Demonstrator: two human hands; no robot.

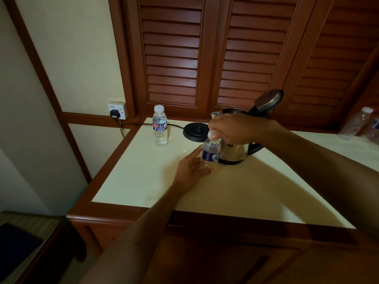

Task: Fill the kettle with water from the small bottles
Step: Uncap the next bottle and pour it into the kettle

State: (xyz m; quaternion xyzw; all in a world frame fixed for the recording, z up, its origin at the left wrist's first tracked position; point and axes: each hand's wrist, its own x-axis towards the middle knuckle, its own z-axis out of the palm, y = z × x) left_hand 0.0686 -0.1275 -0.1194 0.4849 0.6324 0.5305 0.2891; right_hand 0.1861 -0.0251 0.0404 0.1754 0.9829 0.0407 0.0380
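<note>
Left hand (189,168) grips bottle (210,153) | right hand (231,129) pinches its cap (211,134) | 1 kettle (233,152) | 1 standing bottle (159,128)

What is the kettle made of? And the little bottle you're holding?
The kettle looks like shiny metal, probably steel: its side reflects light, and its handle looks like black plastic. The held bottle looks like thin clear plastic: you can see through it. Its cap looks like white plastic.

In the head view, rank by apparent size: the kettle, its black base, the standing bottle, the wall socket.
1. kettle, partly hidden by the right hand
2. black base and standing bottle look alike; unsure
3. wall socket
</note>
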